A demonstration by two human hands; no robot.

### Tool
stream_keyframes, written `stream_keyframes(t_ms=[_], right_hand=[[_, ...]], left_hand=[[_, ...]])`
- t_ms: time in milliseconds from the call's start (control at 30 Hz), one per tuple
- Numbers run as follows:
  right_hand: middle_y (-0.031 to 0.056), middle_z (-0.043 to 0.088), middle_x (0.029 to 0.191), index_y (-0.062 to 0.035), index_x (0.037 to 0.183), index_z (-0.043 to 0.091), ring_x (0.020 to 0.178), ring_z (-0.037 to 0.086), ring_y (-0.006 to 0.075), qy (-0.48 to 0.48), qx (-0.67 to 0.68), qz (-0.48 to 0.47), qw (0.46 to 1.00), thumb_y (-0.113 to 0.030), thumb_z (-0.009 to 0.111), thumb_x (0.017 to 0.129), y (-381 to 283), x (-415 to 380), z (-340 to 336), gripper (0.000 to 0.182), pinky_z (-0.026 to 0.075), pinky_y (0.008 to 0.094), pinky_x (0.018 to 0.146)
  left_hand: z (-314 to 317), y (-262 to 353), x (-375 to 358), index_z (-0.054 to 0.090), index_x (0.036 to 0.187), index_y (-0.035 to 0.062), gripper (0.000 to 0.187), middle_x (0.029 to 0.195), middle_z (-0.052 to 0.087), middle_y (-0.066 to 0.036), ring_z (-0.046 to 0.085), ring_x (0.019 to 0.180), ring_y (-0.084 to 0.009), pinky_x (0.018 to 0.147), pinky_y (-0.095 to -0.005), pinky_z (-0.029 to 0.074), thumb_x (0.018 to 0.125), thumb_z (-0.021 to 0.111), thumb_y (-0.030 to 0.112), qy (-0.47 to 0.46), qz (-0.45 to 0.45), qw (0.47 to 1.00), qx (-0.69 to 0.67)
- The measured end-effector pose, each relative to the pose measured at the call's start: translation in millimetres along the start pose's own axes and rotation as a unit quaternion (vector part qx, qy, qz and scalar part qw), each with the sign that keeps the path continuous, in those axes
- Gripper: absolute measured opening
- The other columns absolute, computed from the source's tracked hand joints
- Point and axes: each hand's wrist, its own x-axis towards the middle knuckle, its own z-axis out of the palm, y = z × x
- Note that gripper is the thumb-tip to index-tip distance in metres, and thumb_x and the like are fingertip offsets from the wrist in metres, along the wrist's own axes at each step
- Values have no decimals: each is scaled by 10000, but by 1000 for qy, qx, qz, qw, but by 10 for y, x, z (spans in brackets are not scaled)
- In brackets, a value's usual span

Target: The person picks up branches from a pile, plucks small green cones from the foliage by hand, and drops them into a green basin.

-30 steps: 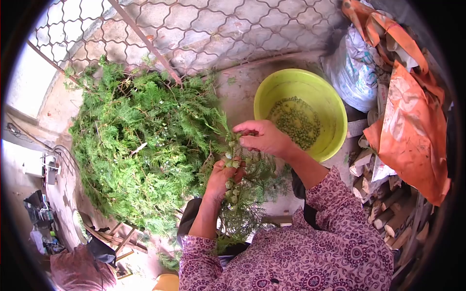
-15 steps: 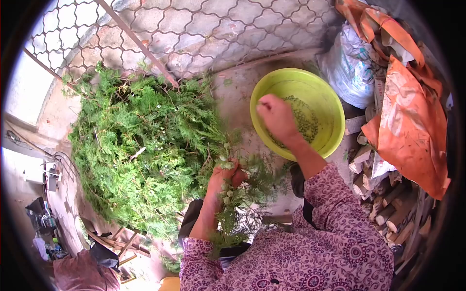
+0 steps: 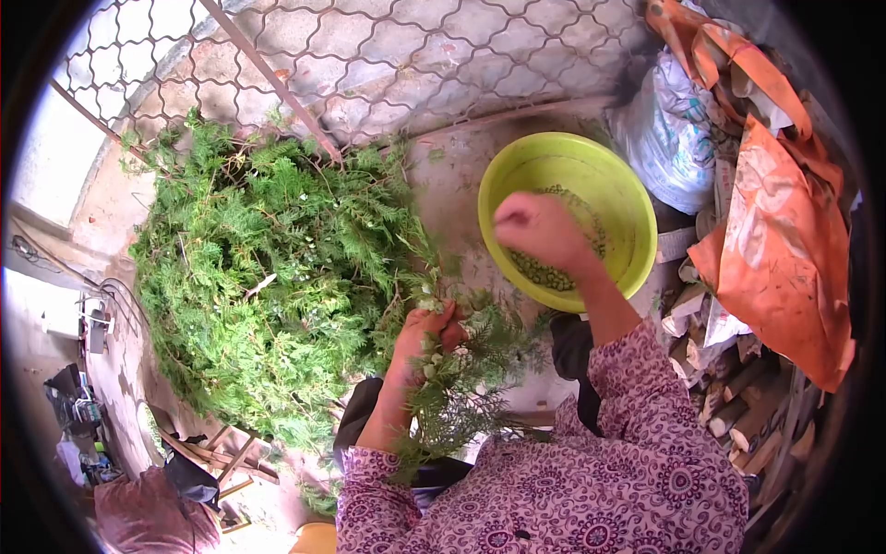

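Note:
My left hand (image 3: 426,334) is closed around a leafy green conifer sprig (image 3: 466,392) that carries pale round cones. The sprig hangs down over my lap. Curled above the yellow-green basin (image 3: 635,208) is my right hand (image 3: 544,231), fingers closed; whether anything is in them is hidden. Many small green cones (image 3: 544,275) lie in the bottom of the basin, partly covered by that hand. To the left of my left hand spreads a large heap of conifer branches (image 3: 268,286).
Behind the heap and basin runs a wire mesh fence (image 3: 406,69). On the right stand a white sack (image 3: 672,138), an orange sheet (image 3: 780,258) and stacked firewood (image 3: 743,411). Wooden slats (image 3: 235,462) and a dark red cloth (image 3: 152,512) lie at the lower left.
My right hand has moved slightly right and down over the basin, still closed. The left hand keeps its hold on the sprig almost in place.

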Motion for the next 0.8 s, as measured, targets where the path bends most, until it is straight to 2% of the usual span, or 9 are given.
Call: stream_keyframes(t_ms=[100, 200, 300, 433, 500, 533, 600, 733, 800], right_hand=[[97, 575, 794, -29, 924, 603, 693, 568, 175, -146, 4, -82, 986, -72, 621, 696, -183, -124, 304, 232, 452, 281, 630], [107, 548, 784, -43, 944, 598, 702, 554, 219, -131, -44, -146, 980, -52, 604, 698, -124, -141, 471, 246, 439, 301, 641], [110, 532, 766, -54, 941, 595, 710, 537, 257, -141, -72, -137, 978, -37, 586, 703, -102, -138, 463, 238, 427, 319, 646], [101, 533, 750, -52, 914, 587, 707, 546, 231, -165, -60, -122, 977, -48, 582, 716, -29, -118, 425, 197, 424, 313, 632], [70, 553, 718, -28, 878, 574, 669, 563, 165, -171, 0, -93, 981, -88, 578, 763, -15, -105, 434, 130, 438, 283, 599], [70, 553, 718, -28, 878, 574, 669, 563, 165, -171, 0, -93, 981, -88, 578, 763, -37, -110, 433, 130, 438, 283, 599], [40, 570, 693, 1, 839, 563, 635, 569, 104, -183, 176, 121, 960, -132, 561, 812, -116, -123, 431, 136, 450, 246, 573], [27, 579, 692, 17, 827, 556, 599, 569, 84, -191, 243, 167, 936, -149, 545, 834, -131, -87, 421, 166, 457, 228, 542], [30, 578, 685, 0, 823, 563, 584, 569, 84, -174, 135, 144, 965, -133, 537, 830, -117, -78, 435, 136, 459, 226, 524]], left_hand=[[34, -52, 43, 558, 804, 7, 220, 488, 439, 9, 375, 419, -82, 427, -220, 332, 885, 496, 202, -2, -11, 1000, -21], [101, -42, 33, 562, 817, 11, 211, 498, 452, 17, 379, 424, -69, 428, -211, 326, 887, 496, 198, 17, -40, 999, 12], [152, -36, 40, 569, 809, 18, 214, 504, 441, 30, 370, 421, -57, 430, -207, 325, 888, 496, 202, 42, -57, 997, 22], [108, -42, 24, 576, 791, 26, 220, 510, 427, 38, 350, 415, -54, 428, -206, 328, 885, 500, 210, -6, -48, 998, 27], [150, -10, 3, 579, 771, 32, 221, 513, 415, 47, 331, 409, -51, 417, -206, 308, 881, 503, 208, 17, -29, 998, 45], [143, 6, 0, 579, 771, 32, 221, 513, 415, 47, 331, 409, -51, 417, -206, 308, 881, 503, 208, 16, -29, 998, 45], [115, 46, -12, 577, 781, 41, 203, 536, 429, 50, 336, 425, -43, 414, -199, 286, 881, 499, 200, -31, -6, 999, 27], [138, 96, -38, 579, 798, 47, 185, 566, 440, 52, 348, 451, -36, 418, -190, 266, 880, 499, 192, -34, 15, 999, 15], [136, 82, -13, 589, 837, 54, 168, 615, 490, 42, 379, 474, -37, 429, -181, 290, 875, 508, 196, -29, 3, 999, 17]])
